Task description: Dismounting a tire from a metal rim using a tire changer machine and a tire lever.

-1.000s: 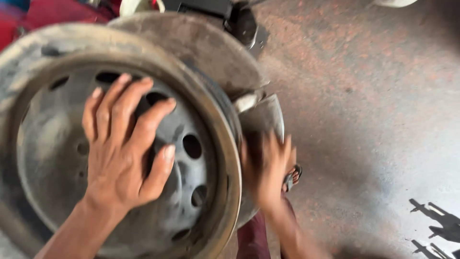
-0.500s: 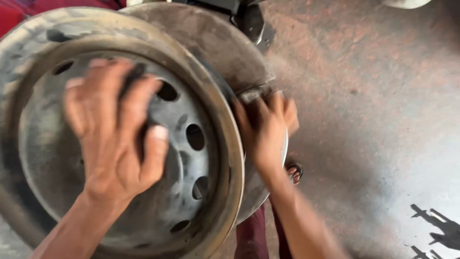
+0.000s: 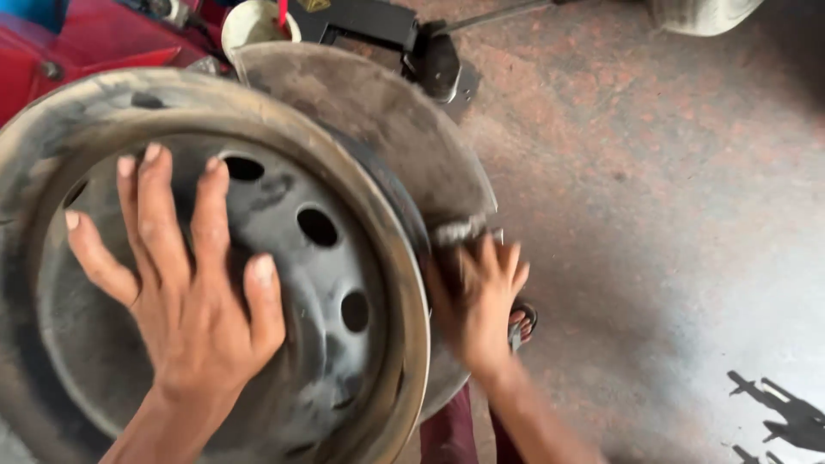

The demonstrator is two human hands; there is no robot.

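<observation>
Left hand [image 3: 185, 292] on wheel rim [image 3: 361, 198], right hand [image 3: 479, 301] blurred

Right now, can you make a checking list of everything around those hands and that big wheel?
Surface: stained reddish-grey concrete floor.
Job's things: dusty steel wheel rim with round holes; a worn tyre sits behind it.
Clutter: white cup, black machine part.
Hands: left hand spread flat on the rim's disc; right hand blurred at the tyre's edge.
Cables: nothing seen.
Surroundings: red vehicle body; sandalled foot.
</observation>
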